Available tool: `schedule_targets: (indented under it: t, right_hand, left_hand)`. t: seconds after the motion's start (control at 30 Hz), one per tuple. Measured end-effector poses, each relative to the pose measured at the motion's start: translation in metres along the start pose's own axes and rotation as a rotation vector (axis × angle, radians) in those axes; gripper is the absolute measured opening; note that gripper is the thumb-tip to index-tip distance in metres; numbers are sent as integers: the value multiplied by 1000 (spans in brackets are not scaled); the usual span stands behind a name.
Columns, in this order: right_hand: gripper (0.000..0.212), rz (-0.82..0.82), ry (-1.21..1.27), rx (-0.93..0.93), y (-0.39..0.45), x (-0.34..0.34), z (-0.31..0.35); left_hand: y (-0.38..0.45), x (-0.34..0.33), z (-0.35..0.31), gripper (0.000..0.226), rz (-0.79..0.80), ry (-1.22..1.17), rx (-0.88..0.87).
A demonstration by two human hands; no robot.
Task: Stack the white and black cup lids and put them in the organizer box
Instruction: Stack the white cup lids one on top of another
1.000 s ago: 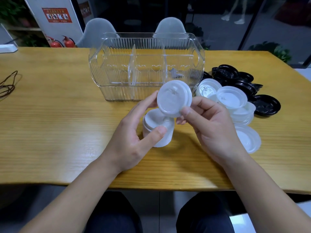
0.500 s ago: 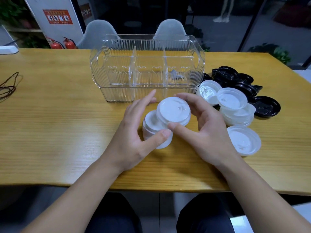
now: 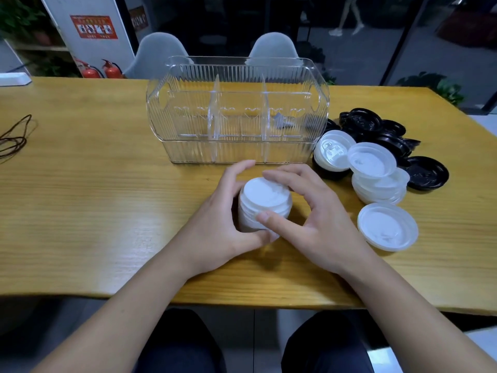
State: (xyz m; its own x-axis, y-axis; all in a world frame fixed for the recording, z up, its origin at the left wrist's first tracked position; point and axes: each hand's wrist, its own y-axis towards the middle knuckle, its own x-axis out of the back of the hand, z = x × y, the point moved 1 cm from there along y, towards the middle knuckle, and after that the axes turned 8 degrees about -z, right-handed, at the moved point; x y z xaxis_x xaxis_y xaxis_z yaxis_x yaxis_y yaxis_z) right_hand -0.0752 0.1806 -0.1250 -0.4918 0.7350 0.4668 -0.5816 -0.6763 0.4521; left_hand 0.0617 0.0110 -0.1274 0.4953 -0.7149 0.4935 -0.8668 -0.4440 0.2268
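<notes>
Sitting at a wooden table [image 3: 80, 211], working just in front of the clear organizer [image 3: 238, 114]. Cupping a stack of white lids [image 3: 262, 205] between both hands: left hand [image 3: 215, 227] curling round its left side, thumb under the near edge; right hand [image 3: 317, 222] wrapping the right side, fingers arching over the top. Lying just right of the right hand, loose white lids [image 3: 387, 226]; beyond those, black lids [image 3: 376, 130]. Resting far left, a cord [image 3: 13, 141].
</notes>
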Motion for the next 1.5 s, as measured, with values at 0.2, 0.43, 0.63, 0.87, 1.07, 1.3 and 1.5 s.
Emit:
schedule_targets:
  t: [0.2,0.43,0.63,0.87,1.07,1.3,1.5]
  right_hand:
    - [49,-1,73,14,0,3,2]
    - [54,-19,108,-22,2,6,-3]
    - [59,-20,129,-54,3,5,-7]
    - [61,-105,58,-53,-1,2,-4]
    - [66,-78,67,-73,-3,2,-2]
    - [65,-106,-143,-27,-17,15,7]
    - [54,-357,-410,36,-39,58,-14]
  left_hand:
    - [1,1,3,105,2,21,-2]
    - [1,0,4,104,-5,36,12]
    - [2,-1,6,107,-8,34,14]
    - [4,-1,7,109,-11,9,23]
    - [4,0,6,92,3,15,-30]
    - [2,-2,-3,73,6,-36,-56]
    - [11,-16,-10,70,31,7,-36]
